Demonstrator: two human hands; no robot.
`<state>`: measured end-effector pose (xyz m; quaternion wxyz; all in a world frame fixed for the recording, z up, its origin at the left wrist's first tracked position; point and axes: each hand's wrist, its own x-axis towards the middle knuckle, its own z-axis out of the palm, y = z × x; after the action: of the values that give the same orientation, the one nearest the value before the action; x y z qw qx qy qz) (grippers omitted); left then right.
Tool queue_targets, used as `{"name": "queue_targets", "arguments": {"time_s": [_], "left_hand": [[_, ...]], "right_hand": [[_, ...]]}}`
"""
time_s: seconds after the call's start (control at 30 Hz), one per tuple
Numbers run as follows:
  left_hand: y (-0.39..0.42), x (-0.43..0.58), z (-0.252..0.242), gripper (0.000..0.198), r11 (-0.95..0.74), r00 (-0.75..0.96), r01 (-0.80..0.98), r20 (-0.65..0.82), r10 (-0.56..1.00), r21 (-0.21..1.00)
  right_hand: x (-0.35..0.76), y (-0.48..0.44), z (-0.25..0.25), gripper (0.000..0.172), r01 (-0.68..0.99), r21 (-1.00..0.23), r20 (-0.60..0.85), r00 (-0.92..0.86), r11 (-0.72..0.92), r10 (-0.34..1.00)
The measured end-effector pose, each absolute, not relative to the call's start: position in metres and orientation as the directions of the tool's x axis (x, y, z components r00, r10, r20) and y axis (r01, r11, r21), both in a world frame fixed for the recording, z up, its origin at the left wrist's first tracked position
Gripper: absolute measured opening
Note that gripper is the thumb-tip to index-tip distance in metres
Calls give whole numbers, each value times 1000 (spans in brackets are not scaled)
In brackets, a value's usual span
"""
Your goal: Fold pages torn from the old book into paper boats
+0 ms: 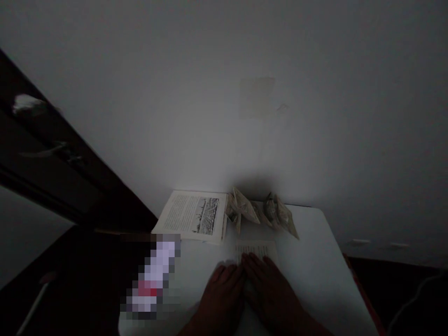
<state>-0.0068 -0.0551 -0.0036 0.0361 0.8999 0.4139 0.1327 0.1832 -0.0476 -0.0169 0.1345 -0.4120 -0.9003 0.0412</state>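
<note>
A sheet of printed paper (257,246) lies flat on the white table (196,266), partly covered by my hands. My right hand (268,287) rests on it with the fingers stretched forward and pressed down. Beside it, my left hand (226,287) lies at the paper's left edge, fingers forward and slightly bent, their tips close to the right hand's. Both thumbs are hard to make out in the dim light. Just beyond the paper stand several folded paper boats (247,208), made of printed pages.
An opened book or stack of pages (189,217) with a picture sits at the table's back left. A pixelated object (154,275) is at the left edge. Behind the table rises a pale wall (175,116); a dark door with a handle (52,149) stands left.
</note>
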Motion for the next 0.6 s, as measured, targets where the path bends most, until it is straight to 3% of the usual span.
{"name": "queue_targets", "arguments": {"time_s": [0.3,0.6], "left_hand": [[-47,-22,-11,40,-737,682,676,353,640,29],[-43,-20,-13,36,-742,656,657,383,650,134]], "right_hand": [[200,-18,-5,60,853,-241,106,-451,463,886],[199,-19,-5,58,862,-232,162,-422,450,892]]}}
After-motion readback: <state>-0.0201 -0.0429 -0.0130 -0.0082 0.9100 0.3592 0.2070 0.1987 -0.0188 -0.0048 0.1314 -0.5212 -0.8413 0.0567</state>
